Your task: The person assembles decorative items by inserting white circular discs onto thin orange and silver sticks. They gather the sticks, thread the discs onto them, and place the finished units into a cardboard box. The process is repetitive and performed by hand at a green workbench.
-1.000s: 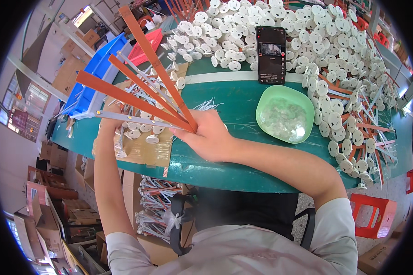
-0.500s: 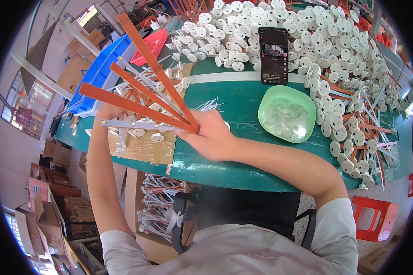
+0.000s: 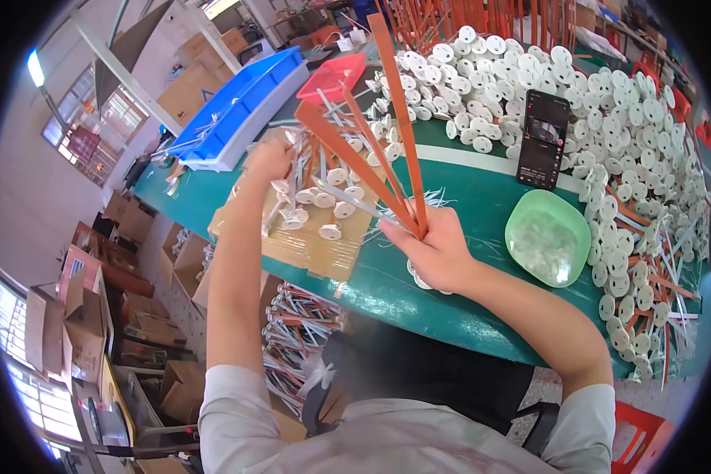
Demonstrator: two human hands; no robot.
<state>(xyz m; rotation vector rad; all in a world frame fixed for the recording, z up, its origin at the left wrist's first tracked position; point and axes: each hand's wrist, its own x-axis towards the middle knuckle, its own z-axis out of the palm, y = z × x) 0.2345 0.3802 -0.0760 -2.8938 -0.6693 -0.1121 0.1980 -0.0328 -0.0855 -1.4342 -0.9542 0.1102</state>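
My right hand (image 3: 438,251) is closed around the lower ends of several narrow strips (image 3: 407,118) that fan upward. Most show orange faces, and a pale one is among them; they look like LED light strips. White round discs (image 3: 419,276) peek out under that hand. Over at the left, my left hand (image 3: 270,160) is at the edge of a pile of strips with white round end pieces (image 3: 324,199), lying on a brown cardboard sheet (image 3: 320,257). Its fingers look curled, and what they hold is hidden.
A green bowl (image 3: 527,261) with clear small contents stands right of my right hand. Behind it lie a phone (image 3: 542,142) and a big heap of white-disc pieces (image 3: 624,126). Blue bin (image 3: 237,107) and red basket (image 3: 332,77) stand at the far left. Thin white scraps (image 3: 428,201) lie mid-table.
The view has swung left, so the table sits farther right in the picture. My left hand, earlier behind the held strips, now shows beside the pile. My right hand still grips its strips.
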